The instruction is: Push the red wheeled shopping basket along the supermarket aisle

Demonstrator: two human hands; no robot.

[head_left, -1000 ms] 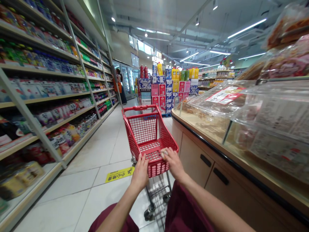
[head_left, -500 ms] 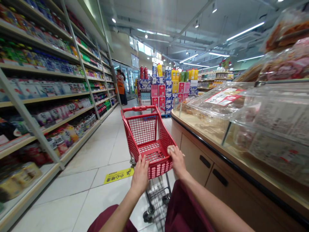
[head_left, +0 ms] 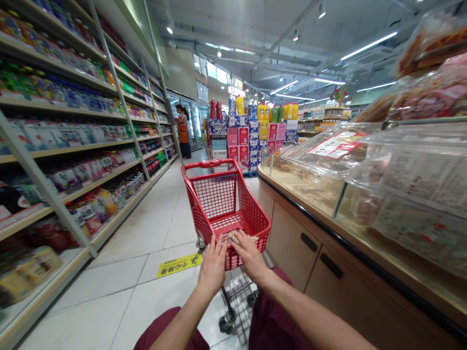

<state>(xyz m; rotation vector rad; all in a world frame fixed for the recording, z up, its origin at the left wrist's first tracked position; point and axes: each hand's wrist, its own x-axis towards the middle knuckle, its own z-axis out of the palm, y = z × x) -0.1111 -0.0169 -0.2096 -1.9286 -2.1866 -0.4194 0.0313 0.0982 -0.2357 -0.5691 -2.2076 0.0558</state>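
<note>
In front of me stands a red plastic shopping cart (head_left: 251, 209), its basket empty and its low front rim toward me. My left hand (head_left: 213, 265) holds the left corner of that rim, fingers laid over the edge. A crumpled off-white cloth (head_left: 233, 236) is under the fingers of my right hand (head_left: 250, 257), which presses it on the middle of the same rim. Part of the cloth sticks out beyond the fingers on the right. My two hands are close together, with a small gap between them. Under the basket are black wheels (head_left: 227, 323).
Drink shelves (head_left: 83, 146) line the left. On the right is a wooden counter (head_left: 292, 233) with plastic-packed food (head_left: 328, 146). A yellow floor sign (head_left: 180, 265) is stuck to the tiles. Farther off are stacked drink cartons (head_left: 242, 146) and a person in an orange vest (head_left: 183, 131).
My right hand has slid left along the front rim with the cloth, from the right corner to near the middle. My left hand has stayed in place.
</note>
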